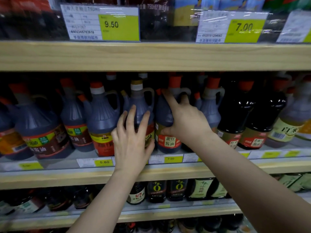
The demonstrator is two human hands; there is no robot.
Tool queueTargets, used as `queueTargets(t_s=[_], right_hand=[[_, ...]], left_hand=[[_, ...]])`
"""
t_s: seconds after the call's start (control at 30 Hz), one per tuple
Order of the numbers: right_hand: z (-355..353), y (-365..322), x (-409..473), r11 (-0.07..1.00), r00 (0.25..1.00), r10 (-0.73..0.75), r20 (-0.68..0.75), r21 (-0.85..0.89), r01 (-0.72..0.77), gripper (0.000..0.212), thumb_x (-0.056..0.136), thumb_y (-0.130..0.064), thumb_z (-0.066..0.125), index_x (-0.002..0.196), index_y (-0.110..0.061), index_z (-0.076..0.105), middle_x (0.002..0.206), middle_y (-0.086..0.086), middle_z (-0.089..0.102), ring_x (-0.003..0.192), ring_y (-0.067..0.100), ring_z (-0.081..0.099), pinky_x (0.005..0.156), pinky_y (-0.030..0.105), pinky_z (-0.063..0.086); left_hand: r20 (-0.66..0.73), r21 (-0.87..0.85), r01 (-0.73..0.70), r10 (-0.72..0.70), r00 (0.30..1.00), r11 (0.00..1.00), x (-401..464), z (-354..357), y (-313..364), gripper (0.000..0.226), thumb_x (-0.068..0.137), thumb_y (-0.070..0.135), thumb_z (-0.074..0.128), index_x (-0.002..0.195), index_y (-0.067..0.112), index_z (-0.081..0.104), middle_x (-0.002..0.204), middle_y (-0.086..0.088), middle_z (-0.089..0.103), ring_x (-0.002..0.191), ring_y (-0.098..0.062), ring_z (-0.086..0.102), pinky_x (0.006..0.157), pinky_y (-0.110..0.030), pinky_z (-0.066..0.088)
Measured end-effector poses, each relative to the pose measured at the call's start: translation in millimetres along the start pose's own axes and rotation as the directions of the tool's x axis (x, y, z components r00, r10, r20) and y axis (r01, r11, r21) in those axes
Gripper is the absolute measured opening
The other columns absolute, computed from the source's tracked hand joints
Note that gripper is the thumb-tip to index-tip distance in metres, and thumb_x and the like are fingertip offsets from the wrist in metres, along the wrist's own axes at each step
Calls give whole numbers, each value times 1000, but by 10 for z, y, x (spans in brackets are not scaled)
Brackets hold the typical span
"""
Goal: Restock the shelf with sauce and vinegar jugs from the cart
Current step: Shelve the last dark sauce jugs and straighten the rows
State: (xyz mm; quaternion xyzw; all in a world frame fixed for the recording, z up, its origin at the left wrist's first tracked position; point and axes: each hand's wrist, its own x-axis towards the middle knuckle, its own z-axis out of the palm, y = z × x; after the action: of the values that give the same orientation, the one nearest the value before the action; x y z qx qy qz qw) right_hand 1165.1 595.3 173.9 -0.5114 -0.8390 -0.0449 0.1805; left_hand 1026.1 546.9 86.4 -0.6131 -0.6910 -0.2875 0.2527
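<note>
The middle shelf holds a row of dark sauce jugs. My left hand lies with spread, nearly straight fingers on the front of a white-capped dark jug, thumb at its label. My right hand grips the neighbouring red-capped soy sauce jug, thumb under its shoulder and fingers curled round the body near the handle. Both jugs stand upright on the shelf. The cart is out of view.
More jugs stand left, dark bottles and a pale vinegar jug right. The shelf board above sits close over the caps. Price tags line the edge. Small bottles fill the lower shelf.
</note>
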Motion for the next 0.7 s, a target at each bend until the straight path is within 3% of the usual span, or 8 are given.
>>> queueTargets(t_s=[0.13,0.27,0.43,0.7], right_hand=[[-143,142,-282,997,994,-29,-109,67,36,90,73,-38,70,144,-37,14,135,5,36,103,36,57,66,37,44],[-273,677,-563,989,974,91,-209,136,-63,75,70,-42,72,134,-36,33,125,0,42,100,40,58,70,44,51],[-70,895,-374,997,995,53,-82,57,-48,94,71,-38,74,143,-44,14,151,4,26,109,43,55,77,45,50],[110,910,-257,988,987,41,-157,152,-17,91,71,-26,73,140,-44,16,142,9,32,94,46,59,70,50,53]], left_hand=[[-93,-123,-130,119,989,984,0,-75,129,69,77,42,65,138,22,39,148,-11,21,131,-33,29,97,-45,30],[-104,-236,-255,237,966,938,187,-11,366,66,76,30,71,136,22,44,146,-11,25,132,-35,28,103,-48,37],[-22,-180,-177,175,984,968,218,164,616,73,72,26,74,138,20,42,147,-15,22,134,-42,25,109,-48,30],[-29,-149,-163,160,987,975,248,239,668,74,70,23,73,137,13,42,145,-24,26,132,-44,27,108,-52,33]])
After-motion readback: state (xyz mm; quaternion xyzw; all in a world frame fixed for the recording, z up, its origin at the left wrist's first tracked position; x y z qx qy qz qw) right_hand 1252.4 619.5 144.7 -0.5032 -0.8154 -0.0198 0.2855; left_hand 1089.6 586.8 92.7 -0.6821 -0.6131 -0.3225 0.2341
